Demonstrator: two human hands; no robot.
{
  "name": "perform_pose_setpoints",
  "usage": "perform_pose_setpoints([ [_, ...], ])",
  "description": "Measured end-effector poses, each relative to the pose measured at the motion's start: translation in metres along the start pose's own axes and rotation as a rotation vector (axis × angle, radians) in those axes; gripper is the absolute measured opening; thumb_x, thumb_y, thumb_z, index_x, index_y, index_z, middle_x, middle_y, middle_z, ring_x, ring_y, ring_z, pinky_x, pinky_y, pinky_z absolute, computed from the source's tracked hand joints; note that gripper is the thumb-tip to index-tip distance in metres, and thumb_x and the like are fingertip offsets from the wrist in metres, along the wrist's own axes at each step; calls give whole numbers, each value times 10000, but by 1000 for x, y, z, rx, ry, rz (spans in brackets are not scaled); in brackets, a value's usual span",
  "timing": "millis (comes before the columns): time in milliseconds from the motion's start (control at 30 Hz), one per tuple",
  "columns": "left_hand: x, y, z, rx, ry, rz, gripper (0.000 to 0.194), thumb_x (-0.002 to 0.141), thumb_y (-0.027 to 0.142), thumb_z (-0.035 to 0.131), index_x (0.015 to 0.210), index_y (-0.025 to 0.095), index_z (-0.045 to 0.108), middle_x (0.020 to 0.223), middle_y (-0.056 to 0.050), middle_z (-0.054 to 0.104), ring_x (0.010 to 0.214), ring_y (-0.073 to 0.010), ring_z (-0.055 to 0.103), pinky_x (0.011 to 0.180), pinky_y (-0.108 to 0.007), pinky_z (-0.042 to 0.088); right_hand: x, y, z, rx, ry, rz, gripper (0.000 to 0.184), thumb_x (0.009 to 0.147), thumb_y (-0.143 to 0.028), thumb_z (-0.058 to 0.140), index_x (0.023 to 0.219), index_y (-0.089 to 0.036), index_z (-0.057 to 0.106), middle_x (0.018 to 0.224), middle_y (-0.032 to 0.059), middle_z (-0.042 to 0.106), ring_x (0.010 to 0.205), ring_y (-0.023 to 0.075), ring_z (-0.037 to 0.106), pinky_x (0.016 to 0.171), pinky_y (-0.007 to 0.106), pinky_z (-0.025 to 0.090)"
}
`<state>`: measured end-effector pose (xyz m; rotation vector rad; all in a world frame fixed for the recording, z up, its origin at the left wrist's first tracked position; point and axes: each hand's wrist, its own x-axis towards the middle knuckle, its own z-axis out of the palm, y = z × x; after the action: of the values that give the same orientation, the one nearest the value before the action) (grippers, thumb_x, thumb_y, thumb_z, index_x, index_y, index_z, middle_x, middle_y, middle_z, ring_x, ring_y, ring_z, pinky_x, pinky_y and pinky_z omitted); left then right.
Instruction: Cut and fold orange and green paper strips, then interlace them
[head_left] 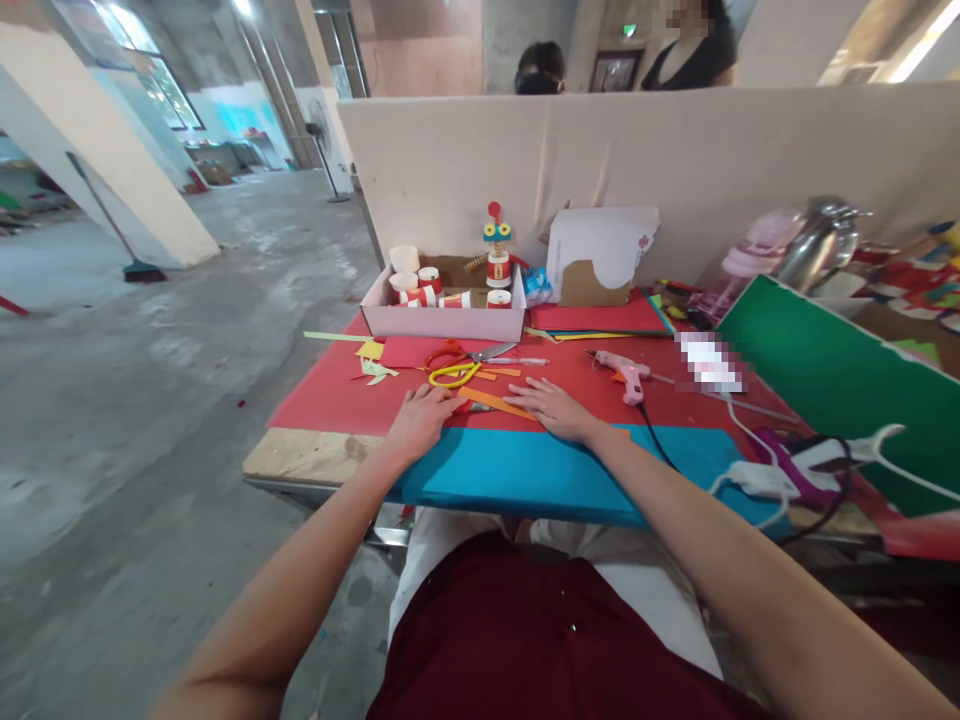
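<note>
An orange paper strip [497, 402] lies slantwise between my hands on the red and blue paper. My left hand [422, 418] is at its left end, fingers drawn together with the tips on the strip; the thumb is hidden. Flat on the strip's right part rests my right hand [556, 408], its fingers spread. Just beyond the hands are yellow-handled scissors [456, 374], a red-handled pair [448, 353] and a pen [525, 361]. Small orange paper pieces [506, 373] lie beside them.
Behind stands a white box [442, 322] with paper cups and a spring-necked cup figure [497, 268]. To the right are a pink glue gun [630, 376], a power strip [761, 478] with cables, and a leaning green board [840, 390]. Yellow-green scraps [375, 371] lie left.
</note>
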<state>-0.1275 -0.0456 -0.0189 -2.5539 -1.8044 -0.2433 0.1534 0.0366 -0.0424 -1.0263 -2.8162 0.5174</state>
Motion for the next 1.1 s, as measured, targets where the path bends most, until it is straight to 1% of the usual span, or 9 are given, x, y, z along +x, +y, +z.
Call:
perform_pose_setpoints([
  [233,1,6,-4,13,-17,2,502,910,107,342,1303,308,581,1222,-72,599,1087,-246,480,892,-398,422,0,-3,-2,3,-3,-6,530,944,-206,299,1440,-342,429,1536,-39,370,1461,239,212,1181,525,160],
  [367,2,10,-6,5,-16,1,490,923,118,333,1302,305,581,1216,-75,600,1114,-249,473,906,-405,417,-1,-2,-1,3,12,-16,538,933,-196,295,1440,-304,441,1532,-13,378,1458,245,222,1180,532,159],
  [533,1,13,-8,14,-27,8,481,918,115,342,1291,294,588,1207,-86,600,1093,-245,489,887,-396,421,-1,-1,0,15,26,-22,534,939,-199,294,1429,-347,447,1529,-38,382,1457,246,225,1174,540,177],
  [767,3,20,-12,23,-70,-2,466,931,127,348,1311,273,575,1219,-89,595,1125,-255,486,915,-412,414,-1,-1,0,0,30,-24,526,944,-199,300,1427,-342,450,1520,-39,402,1452,235,243,1180,519,169],
  [900,2,20,-11,12,-48,-3,467,929,119,349,1301,282,581,1199,-82,600,1130,-245,485,908,-400,416,-1,-2,0,8,28,-14,519,949,-202,288,1422,-322,464,1525,-31,392,1456,249,227,1179,526,170],
  [1033,4,22,-10,10,-42,11,463,924,125,360,1295,289,584,1177,-83,605,1120,-243,489,893,-390,418,0,0,2,20,43,-19,525,947,-198,293,1423,-354,452,1522,-51,394,1458,238,224,1178,529,181],
  [1100,5,25,-10,10,-52,12,464,926,125,356,1295,284,587,1181,-84,604,1114,-245,492,887,-387,418,0,0,2,18,42,-18,530,946,-192,286,1426,-348,450,1524,-48,391,1458,240,224,1180,528,179],
])
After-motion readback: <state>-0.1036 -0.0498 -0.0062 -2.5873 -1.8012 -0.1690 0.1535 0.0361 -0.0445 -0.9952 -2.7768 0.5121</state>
